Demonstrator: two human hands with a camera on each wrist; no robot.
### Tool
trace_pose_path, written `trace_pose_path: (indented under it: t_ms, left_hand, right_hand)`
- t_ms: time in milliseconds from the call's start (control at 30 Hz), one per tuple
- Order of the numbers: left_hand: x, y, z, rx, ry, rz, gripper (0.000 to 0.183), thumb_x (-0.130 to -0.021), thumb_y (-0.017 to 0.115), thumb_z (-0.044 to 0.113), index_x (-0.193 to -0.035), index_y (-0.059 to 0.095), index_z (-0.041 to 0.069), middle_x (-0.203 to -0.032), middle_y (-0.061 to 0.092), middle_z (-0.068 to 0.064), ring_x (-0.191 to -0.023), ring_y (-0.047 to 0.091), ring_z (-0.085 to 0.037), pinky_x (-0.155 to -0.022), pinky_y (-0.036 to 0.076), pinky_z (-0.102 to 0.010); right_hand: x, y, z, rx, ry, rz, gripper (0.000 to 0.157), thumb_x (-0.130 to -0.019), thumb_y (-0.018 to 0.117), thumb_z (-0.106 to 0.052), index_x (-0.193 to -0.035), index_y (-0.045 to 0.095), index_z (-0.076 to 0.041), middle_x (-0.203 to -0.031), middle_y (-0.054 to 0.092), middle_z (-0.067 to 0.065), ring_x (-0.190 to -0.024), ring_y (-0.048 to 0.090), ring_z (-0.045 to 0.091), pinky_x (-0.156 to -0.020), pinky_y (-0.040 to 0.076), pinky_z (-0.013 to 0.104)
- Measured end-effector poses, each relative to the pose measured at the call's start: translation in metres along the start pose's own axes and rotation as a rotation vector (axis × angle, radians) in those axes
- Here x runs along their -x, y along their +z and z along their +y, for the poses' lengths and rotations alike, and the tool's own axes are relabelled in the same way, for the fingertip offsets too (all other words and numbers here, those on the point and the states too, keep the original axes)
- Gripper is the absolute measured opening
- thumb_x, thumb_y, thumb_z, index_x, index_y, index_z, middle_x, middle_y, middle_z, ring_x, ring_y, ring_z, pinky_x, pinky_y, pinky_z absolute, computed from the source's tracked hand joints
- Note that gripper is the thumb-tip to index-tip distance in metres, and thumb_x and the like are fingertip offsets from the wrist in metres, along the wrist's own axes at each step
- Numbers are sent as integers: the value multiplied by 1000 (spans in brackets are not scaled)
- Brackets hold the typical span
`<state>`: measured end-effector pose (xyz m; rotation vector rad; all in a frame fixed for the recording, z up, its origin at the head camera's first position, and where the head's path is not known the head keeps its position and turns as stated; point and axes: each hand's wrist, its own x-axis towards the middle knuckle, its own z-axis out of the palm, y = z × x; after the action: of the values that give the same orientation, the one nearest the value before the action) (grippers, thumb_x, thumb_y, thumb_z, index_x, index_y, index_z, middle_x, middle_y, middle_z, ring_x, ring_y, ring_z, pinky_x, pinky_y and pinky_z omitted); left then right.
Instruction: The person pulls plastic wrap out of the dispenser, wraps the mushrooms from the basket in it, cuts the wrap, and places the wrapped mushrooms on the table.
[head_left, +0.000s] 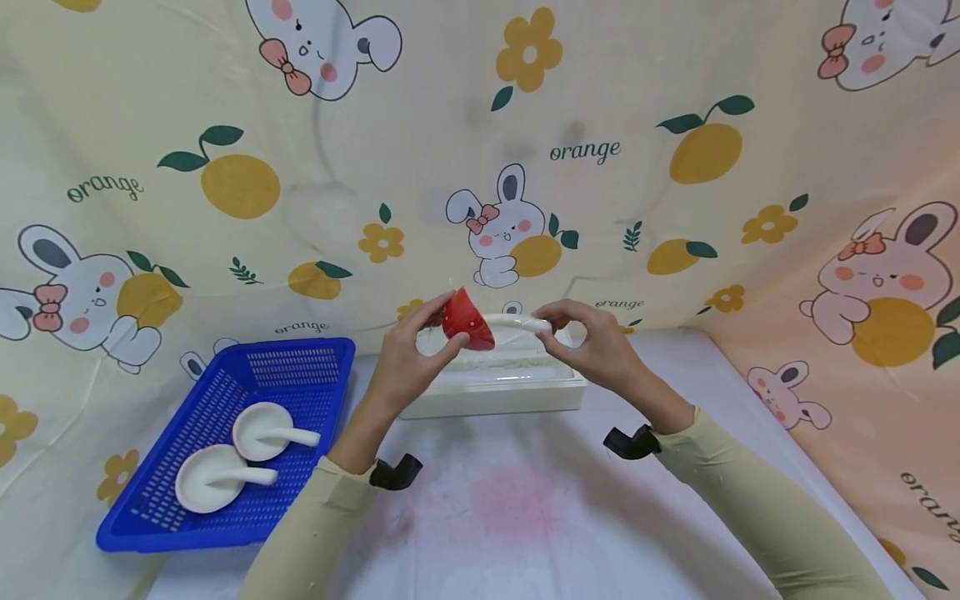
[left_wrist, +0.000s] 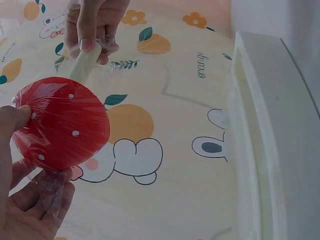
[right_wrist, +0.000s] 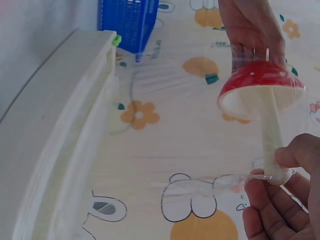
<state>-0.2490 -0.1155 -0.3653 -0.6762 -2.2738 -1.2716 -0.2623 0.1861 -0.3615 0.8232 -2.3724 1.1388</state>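
Observation:
Between my two hands is a mushroom-shaped ladle [head_left: 468,322] with a red, white-dotted bowl and a white handle. My left hand [head_left: 408,354] grips the bowl, thumb on its outside. My right hand [head_left: 596,340] pinches the handle's end between thumb and fingers. Clear cling film [left_wrist: 52,192] covers the bowl and bunches at my left fingers. In the right wrist view, a twisted strand of film [right_wrist: 207,182] runs from the handle tip to the left. Behind the ladle stands a white cling film dispenser [head_left: 491,401], with film spread towards the ladle.
At the left, a blue basket [head_left: 153,533] holds two white ladles [head_left: 212,479] with their bowls facing up. A white cloth [head_left: 555,533] with a faint pink stain covers the table. A printed curtain [head_left: 420,150] closes off the back and sides.

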Motion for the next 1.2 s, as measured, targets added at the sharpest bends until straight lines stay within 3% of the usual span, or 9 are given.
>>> trace_pose_path:
  t_ms: [333,567,933,1200]
  left_hand:
    - [-3,-6,9,4,18,15,64,-98,82,24,-155,57,9,-143,68,-12,-127,66,-29,-107,55,-56]
    - [-6,-9,13,-14,39,25,63,-98,82,25,-154,57,10,-144,67,-10,-127,65,-26,-107,57,-45]
    - [-8,-12,20,-1,73,35,64,-97,83,24,-154,57,10,-143,67,-10,-126,65,-24,-105,57,-45]
    - [3,-15,24,18,63,24,62,-96,83,27,-152,60,13,-143,68,-5,-125,67,-22,-105,58,-45]
  right_hand:
    - [-3,-4,-4,1,-27,38,31,-95,83,-10,-125,76,-9,-112,78,1,-100,68,17,-95,53,36]
    - [-4,-6,-7,-18,-62,69,30,-95,82,-8,-124,76,-11,-113,78,0,-99,67,15,-95,53,31]
    - [-4,-8,-11,-53,-112,105,30,-96,81,-6,-124,77,-10,-116,77,1,-100,66,15,-101,49,33]
    - [6,-8,-13,-70,-150,117,30,-93,82,-2,-122,78,-9,-111,78,-1,-96,66,15,-98,49,27]
